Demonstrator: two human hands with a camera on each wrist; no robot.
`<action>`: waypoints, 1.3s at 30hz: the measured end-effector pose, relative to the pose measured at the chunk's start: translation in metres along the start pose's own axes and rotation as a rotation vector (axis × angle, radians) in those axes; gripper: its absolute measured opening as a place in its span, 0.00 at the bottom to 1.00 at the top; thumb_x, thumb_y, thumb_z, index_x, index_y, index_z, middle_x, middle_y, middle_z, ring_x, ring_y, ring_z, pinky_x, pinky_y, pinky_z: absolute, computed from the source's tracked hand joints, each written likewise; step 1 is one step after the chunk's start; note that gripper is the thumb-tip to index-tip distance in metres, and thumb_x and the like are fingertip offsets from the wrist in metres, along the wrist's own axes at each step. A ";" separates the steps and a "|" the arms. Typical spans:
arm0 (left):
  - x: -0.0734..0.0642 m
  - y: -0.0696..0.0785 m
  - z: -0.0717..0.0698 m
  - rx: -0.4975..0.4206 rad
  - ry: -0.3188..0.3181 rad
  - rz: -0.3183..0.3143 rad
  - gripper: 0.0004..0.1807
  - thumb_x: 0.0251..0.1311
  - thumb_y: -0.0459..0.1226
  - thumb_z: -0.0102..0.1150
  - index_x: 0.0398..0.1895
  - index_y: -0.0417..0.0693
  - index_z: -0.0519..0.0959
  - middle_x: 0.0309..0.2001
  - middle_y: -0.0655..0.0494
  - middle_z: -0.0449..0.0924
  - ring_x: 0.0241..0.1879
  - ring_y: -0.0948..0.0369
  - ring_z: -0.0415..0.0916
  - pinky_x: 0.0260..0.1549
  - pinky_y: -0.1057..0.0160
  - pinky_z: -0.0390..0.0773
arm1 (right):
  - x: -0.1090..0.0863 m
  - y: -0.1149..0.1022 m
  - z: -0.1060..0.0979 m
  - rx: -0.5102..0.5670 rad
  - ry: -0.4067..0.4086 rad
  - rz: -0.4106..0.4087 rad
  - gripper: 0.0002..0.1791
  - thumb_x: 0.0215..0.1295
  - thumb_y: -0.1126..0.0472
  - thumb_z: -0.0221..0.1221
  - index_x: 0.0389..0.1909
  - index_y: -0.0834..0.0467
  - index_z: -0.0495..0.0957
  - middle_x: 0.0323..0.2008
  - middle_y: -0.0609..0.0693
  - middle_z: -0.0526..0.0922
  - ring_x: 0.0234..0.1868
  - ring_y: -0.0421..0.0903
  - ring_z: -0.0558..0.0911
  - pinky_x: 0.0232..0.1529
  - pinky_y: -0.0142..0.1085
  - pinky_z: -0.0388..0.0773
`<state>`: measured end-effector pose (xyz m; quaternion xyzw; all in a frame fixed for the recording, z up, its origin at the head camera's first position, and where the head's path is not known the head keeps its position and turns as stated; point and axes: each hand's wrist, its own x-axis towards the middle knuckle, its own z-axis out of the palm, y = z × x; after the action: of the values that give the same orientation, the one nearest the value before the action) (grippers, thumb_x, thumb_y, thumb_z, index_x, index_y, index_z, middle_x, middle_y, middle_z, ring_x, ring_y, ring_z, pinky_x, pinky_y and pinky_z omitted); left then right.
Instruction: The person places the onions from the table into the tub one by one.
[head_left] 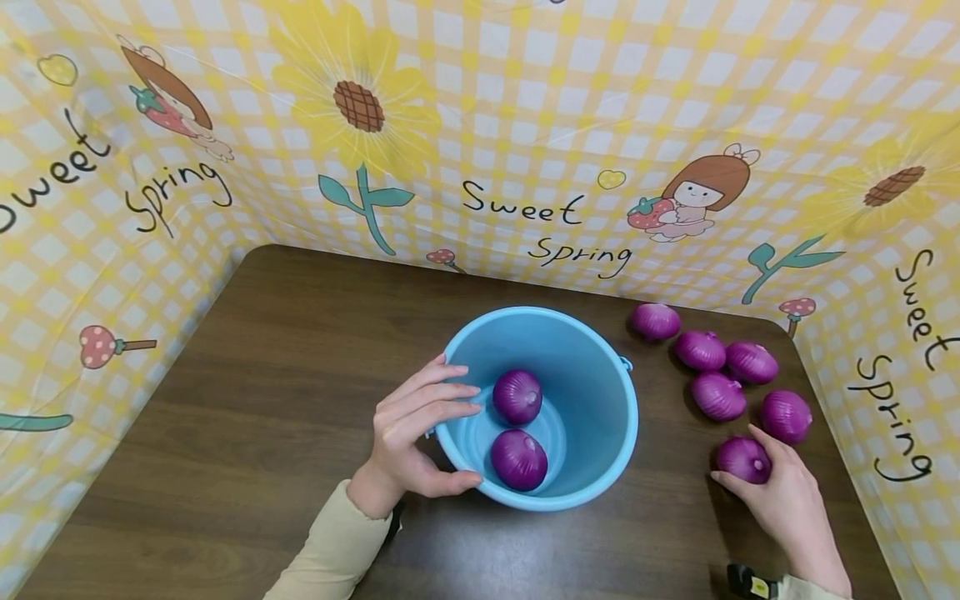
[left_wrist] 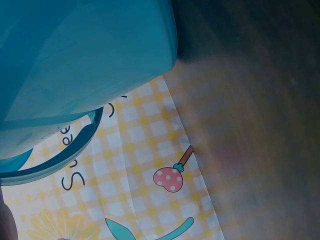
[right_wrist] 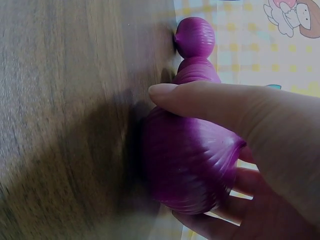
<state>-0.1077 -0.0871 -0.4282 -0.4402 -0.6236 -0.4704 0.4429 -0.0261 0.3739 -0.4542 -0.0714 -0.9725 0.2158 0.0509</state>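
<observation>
A light blue bucket point(head_left: 592, 392) stands upright on the table with two purple onions inside, one onion point(head_left: 517, 397) behind the other point(head_left: 519, 460). My left hand point(head_left: 412, 433) holds the bucket's left rim, fingers over the edge and thumb at the near side. The left wrist view shows the bucket's outer wall point(left_wrist: 95, 55) and its handle point(left_wrist: 75, 150). At the right, my right hand point(head_left: 791, 496) grips an onion point(head_left: 742, 460) between thumb and fingers, low at the table. Up close, the right wrist view has this onion point(right_wrist: 190, 160) with the thumb across its upper side.
Several more onions lie loose behind the right hand, among them one onion point(head_left: 786, 417) right beside it and another point(head_left: 656, 322) at the back edge. The brown wooden table point(head_left: 247, 417) is bordered by a yellow checked cloth point(head_left: 480, 125) behind and at both sides.
</observation>
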 end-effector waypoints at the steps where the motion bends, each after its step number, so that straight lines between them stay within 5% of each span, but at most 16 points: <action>1: 0.000 0.000 0.000 0.000 0.001 0.001 0.31 0.54 0.60 0.68 0.34 0.37 0.87 0.38 0.41 0.87 0.45 0.42 0.84 0.56 0.38 0.76 | 0.000 0.000 0.000 0.001 0.000 0.000 0.45 0.51 0.55 0.77 0.65 0.72 0.68 0.60 0.79 0.69 0.56 0.77 0.71 0.50 0.68 0.69; 39: 0.000 0.000 0.000 0.004 -0.006 -0.003 0.31 0.54 0.60 0.68 0.34 0.37 0.87 0.38 0.41 0.87 0.45 0.42 0.84 0.57 0.39 0.76 | 0.002 0.001 0.000 -0.020 0.029 -0.007 0.45 0.49 0.54 0.79 0.64 0.71 0.70 0.59 0.78 0.71 0.54 0.78 0.73 0.48 0.69 0.69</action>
<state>-0.1073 -0.0871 -0.4279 -0.4397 -0.6264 -0.4686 0.4412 -0.0281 0.3750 -0.4540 -0.0718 -0.9740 0.2051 0.0648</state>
